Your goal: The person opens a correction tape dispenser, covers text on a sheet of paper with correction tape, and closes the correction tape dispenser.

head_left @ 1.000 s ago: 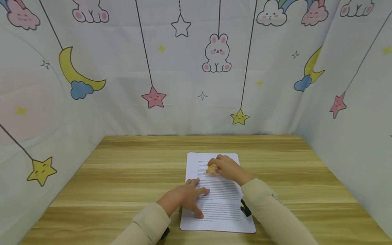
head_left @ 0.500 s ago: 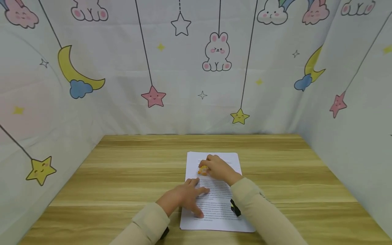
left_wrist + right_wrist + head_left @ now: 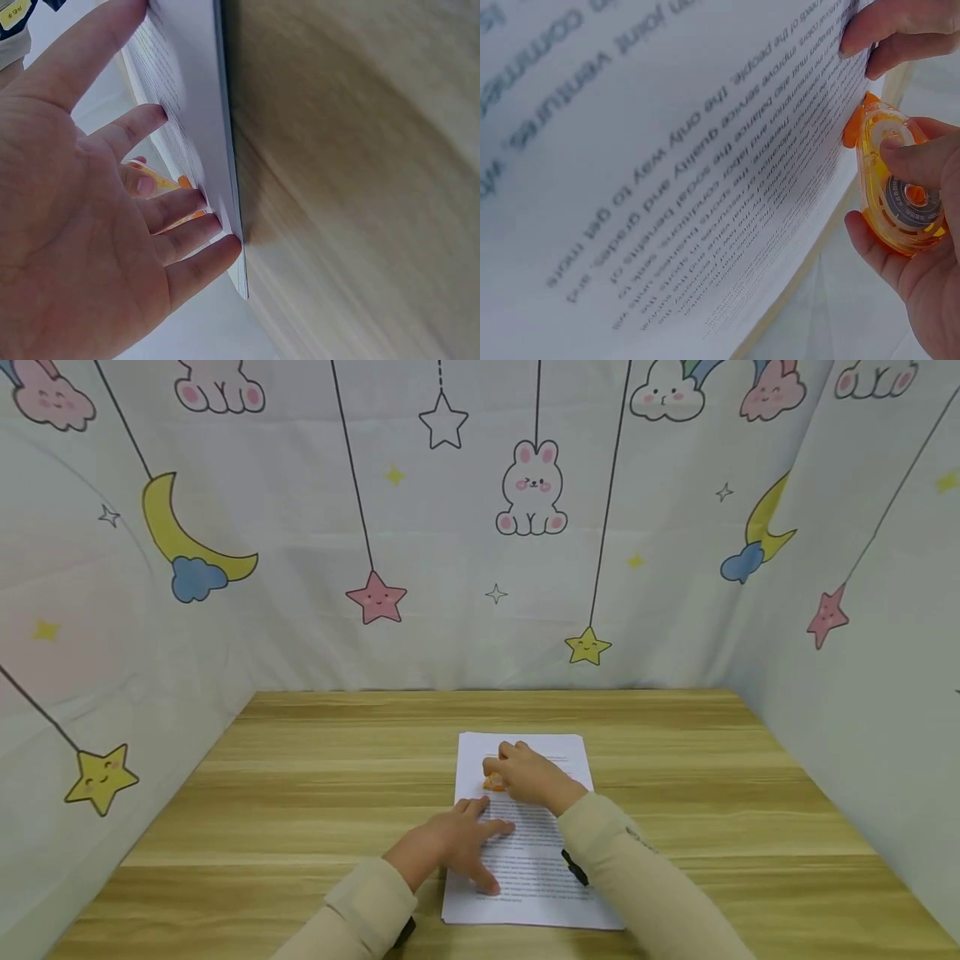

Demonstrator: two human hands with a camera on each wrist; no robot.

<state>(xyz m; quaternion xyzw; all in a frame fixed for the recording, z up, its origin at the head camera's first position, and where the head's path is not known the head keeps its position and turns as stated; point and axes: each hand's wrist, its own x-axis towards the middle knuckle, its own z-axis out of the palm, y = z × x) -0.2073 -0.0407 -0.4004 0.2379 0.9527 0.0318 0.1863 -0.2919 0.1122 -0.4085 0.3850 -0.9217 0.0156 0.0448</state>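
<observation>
A printed sheet of paper (image 3: 536, 911) lies on the wooden table, with the edges of more sheets or a backing under it. My right hand (image 3: 528, 775) grips an orange, see-through correction tape (image 3: 898, 199), thumb on one side and fingers round the other. The orange tip (image 3: 853, 126) of the tape meets the sheet at the left end of a text line in its upper part. Just nearer to me, my left hand (image 3: 455, 843) lies with spread fingers on the sheet's left side, fingertips (image 3: 225, 244) pressing near its edge.
The wooden table (image 3: 322, 777) extends to both sides of the paper. A white cloth (image 3: 450, 543) printed with stars, moons and rabbits closes off the back and sides. Dark wrist straps (image 3: 574, 867) show at the sleeves.
My right hand has moved left along the text with the correction tape, mostly in the first half second, then only slightly farther. The left hand keeps its place on the paper.
</observation>
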